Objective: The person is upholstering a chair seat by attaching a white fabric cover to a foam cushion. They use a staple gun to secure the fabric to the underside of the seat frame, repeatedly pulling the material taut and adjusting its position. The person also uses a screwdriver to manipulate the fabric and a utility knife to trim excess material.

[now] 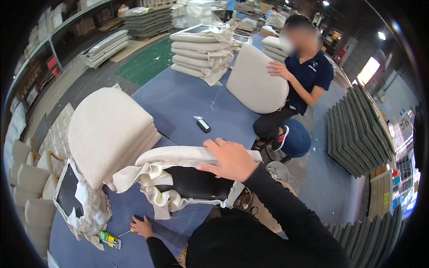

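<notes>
My right hand [232, 160] grips the upper edge of an upholstered cushion panel [178, 154], fingers over the top and thumb on the near side. The panel stands tilted on the blue-covered table, its dark underside facing me and loose beige fabric bunched around it. Low on the left, my left hand [142, 226] is closed around the yellow handle of a thin-shafted tool [124, 233], perhaps a screwdriver; its handle is mostly hidden. Just beyond the shaft lies a green and yellow packet [110, 240]. Another fabric-wrapped panel [80, 210], dark side up, lies beside the packet.
A stack of beige cushions [109, 129] stands left of the panel. A black handheld device [203, 125] lies farther back on the table [156, 107]. Across it, a seated co-worker [308, 67] holds another cushion [257, 78]. Grey padded pieces [357, 129] are stacked at right.
</notes>
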A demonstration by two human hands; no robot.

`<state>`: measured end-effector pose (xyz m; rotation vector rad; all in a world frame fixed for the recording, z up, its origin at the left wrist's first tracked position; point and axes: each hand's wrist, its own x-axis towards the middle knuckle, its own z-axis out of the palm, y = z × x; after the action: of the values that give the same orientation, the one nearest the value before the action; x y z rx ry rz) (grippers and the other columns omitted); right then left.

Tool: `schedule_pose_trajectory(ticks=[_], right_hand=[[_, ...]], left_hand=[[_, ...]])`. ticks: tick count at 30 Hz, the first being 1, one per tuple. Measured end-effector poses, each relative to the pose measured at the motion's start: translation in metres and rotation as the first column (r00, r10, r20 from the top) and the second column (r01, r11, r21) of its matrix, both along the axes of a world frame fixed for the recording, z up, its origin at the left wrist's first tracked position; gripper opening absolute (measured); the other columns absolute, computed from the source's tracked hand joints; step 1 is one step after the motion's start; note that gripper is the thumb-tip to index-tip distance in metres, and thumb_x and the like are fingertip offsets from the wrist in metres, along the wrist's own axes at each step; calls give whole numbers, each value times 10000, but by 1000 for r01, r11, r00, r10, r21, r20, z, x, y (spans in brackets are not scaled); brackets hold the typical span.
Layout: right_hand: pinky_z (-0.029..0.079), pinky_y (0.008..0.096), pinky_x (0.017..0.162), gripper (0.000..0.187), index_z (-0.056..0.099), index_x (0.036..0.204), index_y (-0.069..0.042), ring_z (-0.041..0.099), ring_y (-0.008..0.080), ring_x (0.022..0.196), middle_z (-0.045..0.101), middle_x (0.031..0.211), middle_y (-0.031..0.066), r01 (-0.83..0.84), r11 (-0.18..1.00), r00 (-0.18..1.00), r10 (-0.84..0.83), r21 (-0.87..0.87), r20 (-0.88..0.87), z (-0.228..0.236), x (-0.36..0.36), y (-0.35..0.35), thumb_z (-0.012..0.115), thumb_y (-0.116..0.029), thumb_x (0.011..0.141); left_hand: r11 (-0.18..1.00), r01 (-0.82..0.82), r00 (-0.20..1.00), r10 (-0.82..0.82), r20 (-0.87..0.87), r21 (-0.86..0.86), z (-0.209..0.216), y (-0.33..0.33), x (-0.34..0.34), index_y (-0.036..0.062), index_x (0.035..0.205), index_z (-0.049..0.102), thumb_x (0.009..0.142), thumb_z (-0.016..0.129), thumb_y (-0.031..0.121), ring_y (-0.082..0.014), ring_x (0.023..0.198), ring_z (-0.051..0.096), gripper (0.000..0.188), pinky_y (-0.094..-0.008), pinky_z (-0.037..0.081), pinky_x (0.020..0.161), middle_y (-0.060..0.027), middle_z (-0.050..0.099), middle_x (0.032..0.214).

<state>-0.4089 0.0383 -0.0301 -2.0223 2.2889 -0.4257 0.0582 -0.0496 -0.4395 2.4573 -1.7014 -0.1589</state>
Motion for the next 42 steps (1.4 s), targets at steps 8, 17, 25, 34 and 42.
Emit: schedule_pose_trajectory(ticks=[8, 17, 25, 34, 42], right_hand=[[602, 484, 730, 572, 672, 1294, -149, 783, 366, 871, 764, 949, 137, 5, 995, 988, -20, -95, -155, -27, -16, -43, 681, -644, 1007], [608, 530, 800, 652, 702, 1317, -141, 792, 385, 924, 803, 1016, 157, 34, 999, 990, -39, -40, -136, -32, -19, -83, 712, -686, 959], [605, 505, 816, 645, 728, 1235, -144, 795, 384, 950, 819, 1018, 143, 149, 989, 987, -149, 2, -61, -19, -7, -66, 770, -699, 911], [594, 541, 810, 650, 659, 1308, -104, 776, 407, 936, 780, 965, 188, -38, 999, 998, 38, 2, -44, -28, -13, -67, 800, -605, 919], [607, 500, 745, 522, 760, 1237, -150, 783, 388, 876, 802, 970, 130, 26, 992, 997, -34, -127, -64, -17, 17, -54, 788, -576, 937]], left_hand=[[887, -188, 973, 110, -203, -422, -1, 63, -10, 123, 1620, 510, 941, 674, -126, -511, 1491, 472, 741, -563, 420, 1192, -297, 399, 1673], [896, -443, -148, -40, -988, 30, -59, 119, 81, 32, 1200, 650, 1051, 692, 9, -198, 1006, 683, 157, -368, 588, 901, -70, 717, 1094], [996, 50, -557, -35, -830, -75, 157, 101, -119, 97, 1391, 614, 969, 757, -18, -166, 988, 628, 460, -361, 535, 898, -24, 630, 1118], [875, 326, -37, -366, -930, -357, 189, 66, -217, 0, 1361, 674, 1085, 744, 210, -163, 1055, 669, 353, -321, 530, 953, -73, 717, 1151], [918, 292, -55, -266, -962, -270, 178, 72, -219, -7, 1363, 699, 1114, 726, 261, -150, 1087, 670, 366, -313, 528, 982, -69, 747, 1197]])
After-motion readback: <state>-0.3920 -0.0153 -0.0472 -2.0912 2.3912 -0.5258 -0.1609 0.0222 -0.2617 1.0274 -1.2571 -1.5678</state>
